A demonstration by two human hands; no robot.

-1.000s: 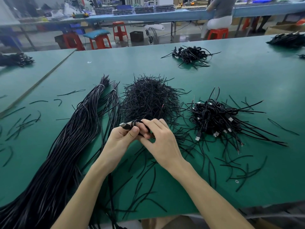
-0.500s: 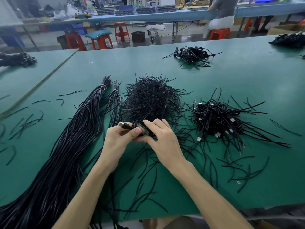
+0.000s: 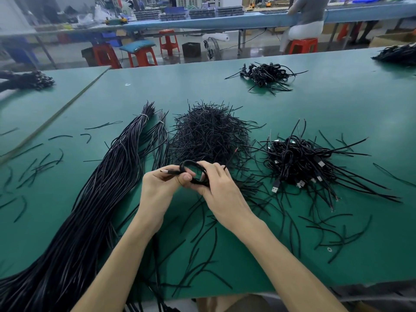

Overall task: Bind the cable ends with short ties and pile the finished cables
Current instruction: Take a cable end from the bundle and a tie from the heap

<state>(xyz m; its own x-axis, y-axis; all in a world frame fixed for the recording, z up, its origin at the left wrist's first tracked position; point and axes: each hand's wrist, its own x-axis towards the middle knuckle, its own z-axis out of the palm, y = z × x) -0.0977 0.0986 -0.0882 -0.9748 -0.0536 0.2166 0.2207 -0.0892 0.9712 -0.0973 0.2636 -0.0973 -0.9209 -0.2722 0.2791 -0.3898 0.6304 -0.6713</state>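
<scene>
Both hands hold one coiled black USB cable (image 3: 188, 164) above the green table (image 3: 337, 104), just in front of the heap of short black ties (image 3: 209, 134). My left hand (image 3: 161, 188) pinches the coil near its metal plug, which points left. My right hand (image 3: 217, 185) wraps around the coil's right side; its fingers hide whether a tie is in place. A long bundle of unbound black cables (image 3: 90, 210) runs along the left. The pile of finished coiled cables (image 3: 299, 161) lies to the right.
Loose tie pieces lie scattered on the table at left (image 3: 38, 163) and at front right (image 3: 333, 233). Another cable pile (image 3: 265, 74) sits further back, and more at the far right (image 3: 398, 55). A seated person (image 3: 306, 23) and red stools (image 3: 167, 42) are beyond the table.
The cable has been formed into a wider, visible loop between my hands. Both hands stayed in about the same spot in front of the tie heap.
</scene>
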